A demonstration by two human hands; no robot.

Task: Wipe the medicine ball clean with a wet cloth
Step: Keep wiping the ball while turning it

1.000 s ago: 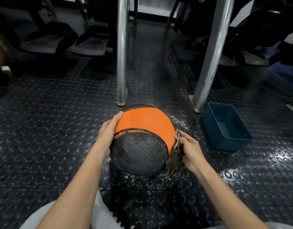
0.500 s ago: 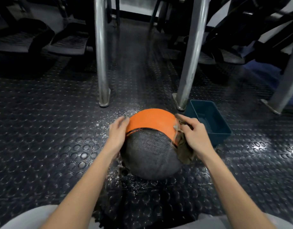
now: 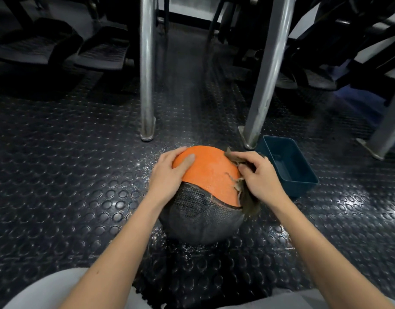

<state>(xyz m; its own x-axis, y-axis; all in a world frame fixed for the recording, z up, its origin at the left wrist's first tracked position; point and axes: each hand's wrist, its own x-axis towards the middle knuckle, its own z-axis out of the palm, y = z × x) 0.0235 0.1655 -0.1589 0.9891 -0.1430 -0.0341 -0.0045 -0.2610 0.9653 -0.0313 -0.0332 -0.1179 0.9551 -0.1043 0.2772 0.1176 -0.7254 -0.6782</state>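
Right hand (image 3: pixel 261 178) pinching cloth (image 3: pixel 249 201), higher on ball (image 3: pixel 210 172) (orange panel)

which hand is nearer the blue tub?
Right. The right hand holds the cloth against the medicine ball, next to the blue tub; the left hand rests on the ball's opposite side, farther away.

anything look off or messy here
Two things. The cloth under the right hand is ragged, with frayed strips hanging down the medicine ball. Glinting specks, probably water, are scattered on the floor around the ball's base. Nothing else stands out.
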